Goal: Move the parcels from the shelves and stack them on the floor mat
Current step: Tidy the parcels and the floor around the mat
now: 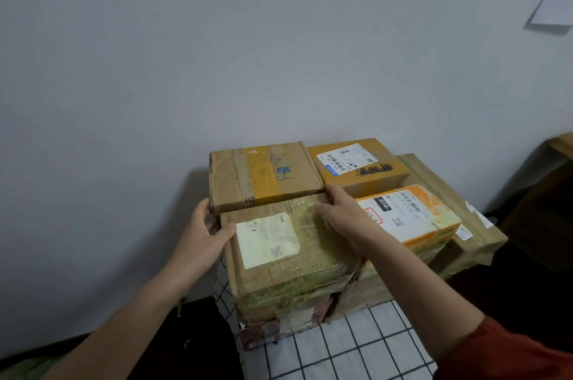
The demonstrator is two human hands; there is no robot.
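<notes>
Rust-red sleeve (508,355) covers the right forearm, nearer the camera than the taped parcel (288,255); the left forearm is bare. Both arms reach forward to that parcel, a cardboard box wrapped in clear tape with a worn white label on its top.

The left grip (203,234) clasps the taped parcel's left side: its thumb lies across the top beside the label, and its fingers curl round the far left corner. The right grip (344,218) holds the far right corner, thumb on the top face and fingers bent over the far edge. The parcel thus sits between the two grips, held from both sides.

It rests on top of a stack. Under it is a reddish box (279,330), which stands on a white floor mat (356,345) with a black grid. Touching its far edge is a brown carton (263,175) with a band of yellow tape. To its right lies an orange-and-white parcel (412,218), partly behind the right grip. Behind that is a yellow-brown carton (356,165) with a barcode label. Both rest on a large tape-wrapped parcel (465,206), to the right of the taped parcel. A pale wall (217,54) stands behind the stack.
</notes>
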